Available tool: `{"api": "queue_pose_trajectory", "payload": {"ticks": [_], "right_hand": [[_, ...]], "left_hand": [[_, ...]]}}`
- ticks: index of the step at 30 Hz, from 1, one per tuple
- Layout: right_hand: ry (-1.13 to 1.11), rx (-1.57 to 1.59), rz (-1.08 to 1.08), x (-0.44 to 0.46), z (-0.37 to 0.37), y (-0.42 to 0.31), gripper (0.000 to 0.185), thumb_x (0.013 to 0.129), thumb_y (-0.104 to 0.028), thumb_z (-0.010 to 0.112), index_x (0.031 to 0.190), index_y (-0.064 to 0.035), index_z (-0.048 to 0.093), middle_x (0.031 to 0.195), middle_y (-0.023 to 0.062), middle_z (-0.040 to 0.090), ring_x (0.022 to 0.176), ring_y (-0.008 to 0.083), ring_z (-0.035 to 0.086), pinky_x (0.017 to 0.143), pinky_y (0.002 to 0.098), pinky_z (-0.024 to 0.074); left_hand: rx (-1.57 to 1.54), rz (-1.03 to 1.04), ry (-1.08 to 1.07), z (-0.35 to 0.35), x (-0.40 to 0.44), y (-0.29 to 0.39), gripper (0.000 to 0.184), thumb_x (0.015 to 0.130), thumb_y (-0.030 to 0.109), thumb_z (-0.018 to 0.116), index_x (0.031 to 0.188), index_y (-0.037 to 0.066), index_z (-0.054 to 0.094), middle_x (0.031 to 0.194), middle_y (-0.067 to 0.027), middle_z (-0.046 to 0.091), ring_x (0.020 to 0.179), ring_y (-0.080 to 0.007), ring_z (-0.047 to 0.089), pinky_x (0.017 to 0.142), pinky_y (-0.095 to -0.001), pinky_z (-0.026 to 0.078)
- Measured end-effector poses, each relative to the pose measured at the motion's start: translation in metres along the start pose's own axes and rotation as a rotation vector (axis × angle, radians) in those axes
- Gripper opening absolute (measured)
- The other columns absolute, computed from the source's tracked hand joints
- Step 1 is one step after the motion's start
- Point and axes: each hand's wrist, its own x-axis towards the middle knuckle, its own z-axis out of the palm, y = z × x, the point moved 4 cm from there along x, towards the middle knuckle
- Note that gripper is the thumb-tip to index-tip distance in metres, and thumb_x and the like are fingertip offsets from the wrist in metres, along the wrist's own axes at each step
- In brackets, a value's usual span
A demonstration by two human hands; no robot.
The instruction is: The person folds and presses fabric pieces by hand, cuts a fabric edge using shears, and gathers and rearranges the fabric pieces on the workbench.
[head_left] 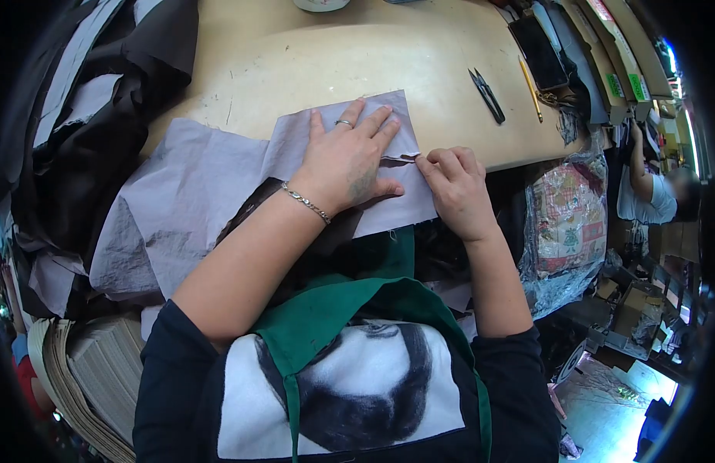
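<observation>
The gray fabric [288, 147] lies at the center of the frame. The left hand [347, 160], fingers spread, rests flat on it, apparently to prevent shifting while the right hand [456, 189], thumb and forefinger together, pinches its edge right of center.

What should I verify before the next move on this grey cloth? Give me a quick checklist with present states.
1. Left hand bracing the grey cloth: ok, flat with fingers spread.
2. Right hand at the cloth's right edge: ok, thumb and forefinger pinched there.
3. Cloth smooth throughout: not ok, its left part is creased.
4. Layers lined up beneath the left hand: cannot tell, covered.
5. Black snips off the cloth: ok, lying apart on the table.
</observation>
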Motion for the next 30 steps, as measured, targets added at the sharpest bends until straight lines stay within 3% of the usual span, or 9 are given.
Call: {"api": "queue_pose_trajectory", "payload": {"ticks": [8, 20, 23, 26, 29, 30], "right_hand": [[-0.008, 0.261, 0.087, 0.022, 0.004, -0.007, 0.019, 0.074, -0.013, 0.069, 0.092, -0.0139, 0.067, 0.091, -0.0012, 0.057, 0.092, 0.0213, 0.053, 0.077, 0.0365, 0.0439], [-0.018, 0.192, -0.012, 0.022, 0.009, -0.009, 0.024, 0.073, -0.013, 0.059, 0.096, -0.0153, 0.066, 0.09, -0.0035, 0.058, 0.09, 0.02, 0.053, 0.077, 0.0354, 0.0431], [-0.014, 0.156, -0.034, 0.02, 0.007, -0.012, 0.026, 0.073, -0.014, 0.059, 0.098, -0.0164, 0.067, 0.091, -0.0042, 0.059, 0.091, 0.0196, 0.054, 0.078, 0.035, 0.0435], [-0.016, 0.154, -0.065, 0.02, 0.007, -0.013, 0.028, 0.074, -0.017, 0.058, 0.1, -0.0181, 0.068, 0.091, -0.0045, 0.059, 0.093, 0.0194, 0.054, 0.078, 0.0347, 0.0437], [-0.048, 0.11, -0.058, 0.018, 0.006, -0.015, 0.031, 0.075, -0.019, 0.058, 0.104, -0.0203, 0.069, 0.094, -0.0043, 0.059, 0.095, 0.0189, 0.054, 0.079, 0.0346, 0.0439], [-0.057, 0.1, -0.06, 0.018, 0.005, -0.016, 0.032, 0.075, -0.019, 0.057, 0.105, -0.0209, 0.069, 0.095, -0.0042, 0.058, 0.096, 0.0188, 0.053, 0.079, 0.0348, 0.0438]], "left_hand": [[0.01, 0.021, -0.022, 0.0, 0.001, -0.001, 0.087, 0.071, 0.063, 0.066, 0.14, 0.016, 0.041, 0.149, -0.0027, 0.034, 0.139, -0.0278, 0.029, 0.101, -0.067, 0.028], [-0.083, 0.11, 0.007, 0.003, -0.007, -0.022, 0.096, 0.065, 0.065, 0.068, 0.141, 0.016, 0.04, 0.15, -0.0034, 0.032, 0.14, -0.0295, 0.026, 0.102, -0.0663, 0.028], [0.006, 0.05, -0.039, -0.01, -0.015, -0.03, 0.1, 0.063, 0.068, 0.067, 0.142, 0.014, 0.039, 0.15, -0.0058, 0.032, 0.141, -0.031, 0.023, 0.103, -0.0651, 0.028], [0.129, -0.034, 0.055, -0.018, -0.022, -0.026, 0.094, 0.063, 0.06, 0.072, 0.139, 0.012, 0.042, 0.147, -0.0092, 0.036, 0.139, -0.0313, 0.028, 0.101, -0.0583, 0.034], [0.152, 0.084, 0.269, -0.022, -0.043, -0.005, 0.078, 0.067, 0.047, 0.074, 0.131, 0.01, 0.05, 0.142, -0.0089, 0.042, 0.131, -0.0274, 0.038, 0.095, -0.0505, 0.04], [0.122, 0.088, 0.233, -0.017, -0.052, -0.001, 0.072, 0.068, 0.042, 0.074, 0.129, 0.01, 0.052, 0.14, -0.0079, 0.043, 0.127, -0.0257, 0.04, 0.094, -0.0487, 0.04]]}}
